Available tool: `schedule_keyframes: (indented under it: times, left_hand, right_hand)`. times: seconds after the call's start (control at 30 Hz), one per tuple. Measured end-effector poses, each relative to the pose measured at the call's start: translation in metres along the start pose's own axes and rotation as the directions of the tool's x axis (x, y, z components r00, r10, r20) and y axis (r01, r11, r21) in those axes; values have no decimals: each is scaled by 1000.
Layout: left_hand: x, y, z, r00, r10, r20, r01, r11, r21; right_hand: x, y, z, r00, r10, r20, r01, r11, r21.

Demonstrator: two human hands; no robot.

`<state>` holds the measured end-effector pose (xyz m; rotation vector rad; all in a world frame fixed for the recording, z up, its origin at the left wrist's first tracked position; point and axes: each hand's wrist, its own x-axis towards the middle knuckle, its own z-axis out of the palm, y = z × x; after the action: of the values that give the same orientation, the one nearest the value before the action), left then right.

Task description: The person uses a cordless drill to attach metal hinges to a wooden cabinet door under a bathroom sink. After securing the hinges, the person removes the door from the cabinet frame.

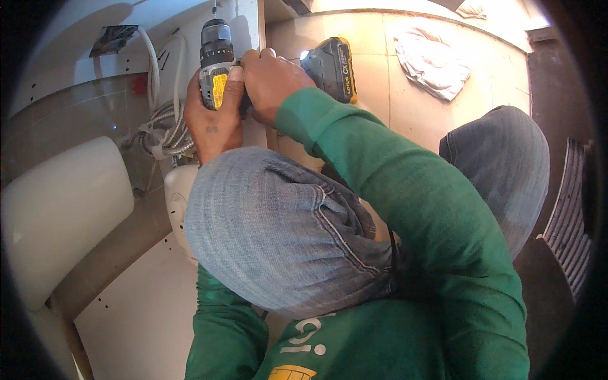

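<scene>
From here the drill [216, 54] sits past the bent knee [253, 209], left hand [214, 130] wrapped round it, right hand [273, 79] curled toward the battery [335, 69] (can't tell what that one's gripping), so imo brace it and aim the bit [215, 11] clear.

Room lies between the drill battery [335, 69] and white cloth [434, 63]; coiled hoses [177, 134] obstruct the left.
</scene>
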<state>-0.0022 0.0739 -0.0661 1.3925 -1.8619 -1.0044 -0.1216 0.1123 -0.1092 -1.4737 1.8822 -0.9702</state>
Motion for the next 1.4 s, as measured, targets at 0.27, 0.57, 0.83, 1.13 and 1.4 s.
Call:
schedule_keyframes:
  times: [0.27, 0.57, 0.83, 1.13, 1.4]
  left_hand:
    - [0, -1, -2, 1000, -4, 5, 4, 1000, -8]
    - [-3, 15, 0, 999, -22, -28, 24, 997, 78]
    - [2, 34, -10, 999, -10, -42, 16, 989, 147]
    - [6, 23, -9, 998, 50, -46, -43, 989, 142]
    - [6, 28, -9, 998, 64, -27, -59, 984, 169]
  right_hand:
    - [-1, -2, -2, 1000, -9, 10, 9, 1000, -6]
    - [1, -2, -6, 999, 12, 53, -15, 999, 50]
    - [0, -13, -8, 999, -3, 54, -4, 990, 139]
    - [2, -9, -1, 1000, 3, 31, -9, 981, 193]
    - [5, -8, 4, 1000, 12, 17, -15, 980, 197]
